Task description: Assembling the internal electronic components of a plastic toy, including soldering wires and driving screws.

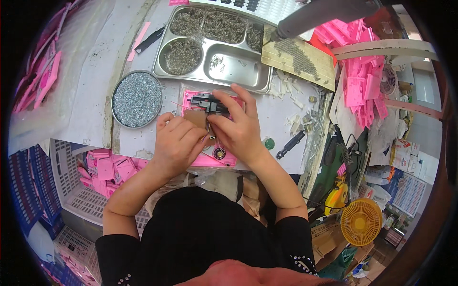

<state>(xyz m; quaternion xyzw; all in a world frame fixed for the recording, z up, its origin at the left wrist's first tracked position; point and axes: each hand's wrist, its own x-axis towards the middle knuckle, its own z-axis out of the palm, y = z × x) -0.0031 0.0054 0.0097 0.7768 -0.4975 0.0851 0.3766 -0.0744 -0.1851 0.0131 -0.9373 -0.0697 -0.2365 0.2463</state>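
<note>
A pink plastic housing lies on the table in front of me, holding a black plastic mechanism, a flat brown piece, thin wires and a round metal-centred part. My left hand is closed at the housing's left side, thumb and fingers pinched near the wires; what lies between the tips is too small to make out. From the right, my right hand grips the black mechanism, with index finger and thumb on either side of it. Its palm hides part of the housing.
A round dish of small screws sits left. Beyond the housing stands a steel tray of small springs. A grey power screwdriver hangs above a board of small parts. Loose white pieces and a black strip lie right.
</note>
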